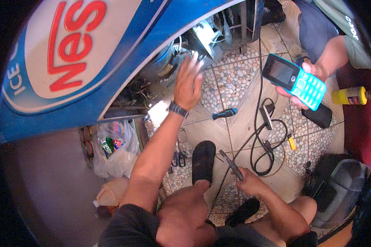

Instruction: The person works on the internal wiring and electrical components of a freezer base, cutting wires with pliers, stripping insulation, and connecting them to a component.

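My left hand (187,82) reaches, fingers extended and holding nothing, toward the open lower compartment (173,49) of a blue appliance (37,115), where wires and pipes show. My right hand (247,181) grips a dark grey hand tool (234,168), possibly pliers, low over the floor. Between my hands, a screwdriver (226,114) with a blue-and-black handle lies on the tiles (212,82). At the right, another person's hand (317,70) holds up a turquoise keypad phone (309,90).
Black cables (261,164) loop over the floor beside a yellow lighter (291,142). A yellow canister (348,95), a black pouch (317,117) and a dark hard case (334,189) are at the right. A plastic bag (115,160) and a jug (111,193) stand at the left.
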Action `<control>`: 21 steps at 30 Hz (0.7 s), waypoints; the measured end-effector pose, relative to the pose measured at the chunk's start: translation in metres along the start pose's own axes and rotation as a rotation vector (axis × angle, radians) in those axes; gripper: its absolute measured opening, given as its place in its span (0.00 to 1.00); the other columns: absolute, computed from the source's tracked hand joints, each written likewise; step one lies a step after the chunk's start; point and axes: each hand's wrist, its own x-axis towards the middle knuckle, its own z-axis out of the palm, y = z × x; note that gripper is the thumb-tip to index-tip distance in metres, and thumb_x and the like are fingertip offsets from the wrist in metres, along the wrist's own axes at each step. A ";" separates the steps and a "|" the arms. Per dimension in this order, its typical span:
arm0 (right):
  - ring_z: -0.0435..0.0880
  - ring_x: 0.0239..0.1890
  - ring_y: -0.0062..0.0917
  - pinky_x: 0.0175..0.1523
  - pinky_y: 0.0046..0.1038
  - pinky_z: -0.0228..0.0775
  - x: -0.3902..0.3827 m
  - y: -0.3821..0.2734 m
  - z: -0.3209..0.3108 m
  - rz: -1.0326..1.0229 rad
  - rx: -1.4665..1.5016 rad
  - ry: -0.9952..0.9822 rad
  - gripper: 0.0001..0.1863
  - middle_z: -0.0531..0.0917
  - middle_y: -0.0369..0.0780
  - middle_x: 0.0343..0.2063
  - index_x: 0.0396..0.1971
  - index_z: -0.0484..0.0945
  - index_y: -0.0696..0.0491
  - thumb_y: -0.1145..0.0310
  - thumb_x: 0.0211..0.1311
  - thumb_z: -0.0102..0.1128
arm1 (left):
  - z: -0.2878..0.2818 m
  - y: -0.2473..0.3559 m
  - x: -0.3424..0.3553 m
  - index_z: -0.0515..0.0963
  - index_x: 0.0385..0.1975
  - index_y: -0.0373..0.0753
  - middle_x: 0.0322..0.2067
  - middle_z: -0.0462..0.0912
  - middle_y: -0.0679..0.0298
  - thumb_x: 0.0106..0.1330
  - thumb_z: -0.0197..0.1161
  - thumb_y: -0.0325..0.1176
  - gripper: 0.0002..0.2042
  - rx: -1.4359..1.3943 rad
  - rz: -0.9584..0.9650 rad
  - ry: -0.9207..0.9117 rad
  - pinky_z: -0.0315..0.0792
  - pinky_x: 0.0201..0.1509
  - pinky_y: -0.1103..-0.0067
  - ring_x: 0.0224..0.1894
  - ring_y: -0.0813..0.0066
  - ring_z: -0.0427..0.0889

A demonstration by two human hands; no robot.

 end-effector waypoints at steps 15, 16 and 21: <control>0.73 0.58 0.51 0.61 0.46 0.67 -0.002 -0.030 -0.019 -0.104 -0.401 0.084 0.27 0.73 0.56 0.51 0.58 0.70 0.53 0.68 0.55 0.59 | -0.016 0.020 -0.077 0.66 0.63 0.32 0.63 0.69 0.42 0.70 0.54 0.32 0.23 -0.050 -0.430 0.023 0.60 0.71 0.64 0.66 0.45 0.67; 0.73 0.57 0.51 0.59 0.47 0.67 0.000 -0.031 -0.014 -0.112 -0.508 0.076 0.27 0.73 0.56 0.50 0.57 0.70 0.53 0.68 0.55 0.59 | -0.022 0.023 -0.120 0.69 0.61 0.32 0.61 0.71 0.43 0.69 0.54 0.33 0.21 -0.089 -0.465 -0.140 0.63 0.69 0.63 0.64 0.45 0.70; 0.73 0.53 0.50 0.55 0.50 0.68 0.030 -0.014 0.004 -0.065 -0.782 0.091 0.24 0.73 0.54 0.48 0.54 0.72 0.55 0.66 0.56 0.58 | -0.079 0.094 -0.224 0.73 0.56 0.32 0.55 0.77 0.47 0.71 0.54 0.38 0.20 -0.310 -0.230 -1.070 0.69 0.65 0.62 0.59 0.47 0.75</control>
